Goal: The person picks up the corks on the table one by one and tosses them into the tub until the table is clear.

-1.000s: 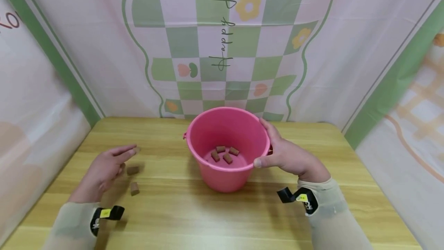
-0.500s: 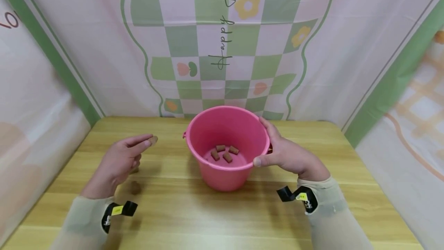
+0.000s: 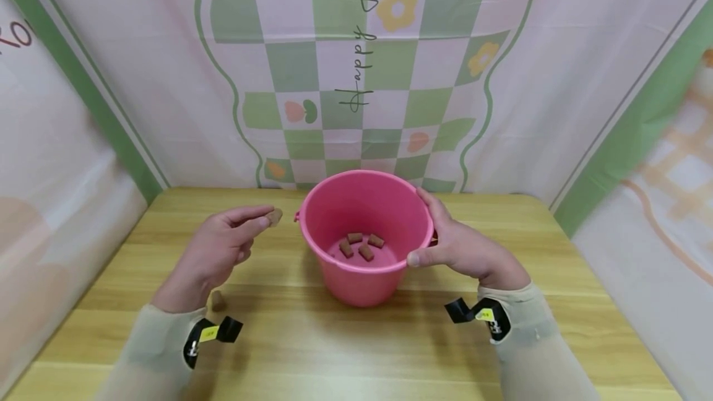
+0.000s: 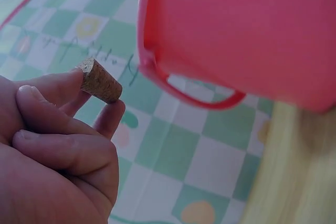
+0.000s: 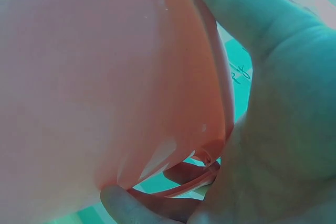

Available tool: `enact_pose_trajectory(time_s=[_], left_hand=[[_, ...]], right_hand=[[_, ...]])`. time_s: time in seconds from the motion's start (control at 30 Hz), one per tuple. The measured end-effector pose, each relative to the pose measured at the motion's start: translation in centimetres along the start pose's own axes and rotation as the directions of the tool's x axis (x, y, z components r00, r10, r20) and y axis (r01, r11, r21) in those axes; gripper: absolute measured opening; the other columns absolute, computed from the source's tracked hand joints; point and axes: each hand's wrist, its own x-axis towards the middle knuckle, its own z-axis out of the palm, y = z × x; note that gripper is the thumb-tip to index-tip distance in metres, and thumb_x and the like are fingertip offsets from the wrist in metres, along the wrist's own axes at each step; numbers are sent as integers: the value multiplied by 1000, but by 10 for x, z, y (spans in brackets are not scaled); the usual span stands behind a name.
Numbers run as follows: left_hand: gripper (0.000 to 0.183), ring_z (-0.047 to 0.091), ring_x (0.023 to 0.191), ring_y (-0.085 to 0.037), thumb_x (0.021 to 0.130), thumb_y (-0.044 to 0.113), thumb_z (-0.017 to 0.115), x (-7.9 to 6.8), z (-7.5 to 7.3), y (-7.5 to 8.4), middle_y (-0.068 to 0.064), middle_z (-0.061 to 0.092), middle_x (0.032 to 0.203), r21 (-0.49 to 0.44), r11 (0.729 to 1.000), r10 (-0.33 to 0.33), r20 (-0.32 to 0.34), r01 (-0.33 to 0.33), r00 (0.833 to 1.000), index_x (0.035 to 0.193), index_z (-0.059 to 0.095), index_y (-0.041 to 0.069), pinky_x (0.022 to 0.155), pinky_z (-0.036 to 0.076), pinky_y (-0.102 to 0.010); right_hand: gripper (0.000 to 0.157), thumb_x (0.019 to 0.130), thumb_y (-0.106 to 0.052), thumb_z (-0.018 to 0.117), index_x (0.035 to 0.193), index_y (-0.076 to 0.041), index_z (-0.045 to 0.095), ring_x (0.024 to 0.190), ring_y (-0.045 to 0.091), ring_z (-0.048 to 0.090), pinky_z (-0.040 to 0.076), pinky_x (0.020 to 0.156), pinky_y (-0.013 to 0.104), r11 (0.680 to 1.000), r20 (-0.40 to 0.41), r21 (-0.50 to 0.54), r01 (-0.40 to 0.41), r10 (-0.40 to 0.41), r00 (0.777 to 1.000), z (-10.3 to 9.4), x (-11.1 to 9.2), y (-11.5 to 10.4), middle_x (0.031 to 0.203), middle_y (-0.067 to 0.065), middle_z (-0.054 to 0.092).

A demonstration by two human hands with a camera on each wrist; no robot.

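Note:
Between the thumb and fingertips of my left hand [image 3: 217,249] is a small tapered cork stopper [image 4: 101,81], pinched above the table just left of a pink bucket [image 3: 363,288]. My right hand [image 3: 468,251] grips the bucket's right rim, thumb at the front and fingers around the far side. In the right wrist view, fingertips press on the bucket's outer wall close to its handle. Several corks [image 3: 366,252] lie on the bucket floor. One more cork [image 3: 218,301] is on the table beside my left wrist, partly covered by the arm.
The bucket stands near the middle of a wooden table [image 3: 356,351]. A checkered cloth [image 3: 340,67] hangs right behind the table's back edge, with more cloth at both sides. The bucket's handle [image 4: 210,102] droops along its wall.
My left hand has lifted the cork and carried it right, from the table's left side to near the bucket's rim. A second table cork is now hidden behind that hand. My right hand stays put.

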Motion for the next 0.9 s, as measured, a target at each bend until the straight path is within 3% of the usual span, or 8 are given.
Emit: enact_pose_trajectory(time_s=[0.17, 0.23, 0.37, 0.47, 0.6, 0.7, 0.9], left_hand=[[40, 38, 52, -9, 95, 32, 70, 2, 16, 11, -7, 67, 113, 1, 1000, 19, 12, -19, 1000, 130, 68, 12, 48, 34, -20], [38, 37, 51, -9, 96, 31, 69, 3, 21, 14, -5, 66, 98, 5, 1000, 21, 16, -21, 1000, 129, 68, 11, 47, 33, -20], [35, 36, 49, -11, 95, 32, 70, 4, 29, 20, -1, 47, 71, 38, 999, 26, 22, -27, 999, 125, 70, 13, 45, 32, -21], [35, 36, 49, -12, 94, 35, 70, 5, 33, 22, -2, 48, 71, 54, 998, 35, 32, -37, 999, 124, 72, 16, 46, 32, -21], [34, 38, 52, -13, 94, 33, 71, 6, 39, 25, -6, 65, 94, 41, 998, 44, 51, -46, 998, 123, 73, 17, 47, 33, -22], [33, 39, 54, -13, 94, 32, 72, 8, 43, 26, -8, 68, 107, 32, 999, 37, 58, -39, 998, 122, 73, 16, 48, 33, -22], [30, 39, 53, -14, 93, 33, 72, 10, 49, 28, -11, 68, 107, 40, 999, 21, 59, -23, 998, 120, 74, 19, 47, 33, -22]], right_hand=[[122, 77, -23, 87, 160, -21, -3, 132, 38, 41, 42, 102, 51, 1000, 0, -2, -3, 3, 1000, 0, 0, 0, 158, 12, 21], [122, 76, -23, 87, 160, -21, -3, 132, 38, 41, 41, 102, 52, 1000, -2, -4, -4, 4, 1000, 0, 0, 0, 157, 12, 22], [123, 76, -24, 87, 160, -21, -2, 131, 38, 42, 40, 103, 54, 1000, -6, -7, -6, 6, 1000, 0, -1, -1, 157, 12, 22], [123, 77, -23, 87, 160, -22, -3, 132, 39, 42, 39, 103, 56, 1000, -5, -5, -6, 6, 1000, 0, -1, -1, 157, 12, 22], [122, 77, -24, 87, 160, -22, -3, 132, 40, 42, 38, 103, 57, 1000, -6, -1, -10, 10, 1000, 0, -1, 0, 157, 12, 23], [122, 76, -24, 88, 160, -23, -2, 131, 40, 43, 37, 104, 57, 1000, -9, 2, -19, 19, 1000, 1, -1, 1, 157, 12, 24], [121, 77, -21, 87, 160, -25, -2, 131, 40, 43, 37, 104, 58, 1000, -8, 4, -19, 19, 1000, 0, -1, 1, 157, 12, 23]])
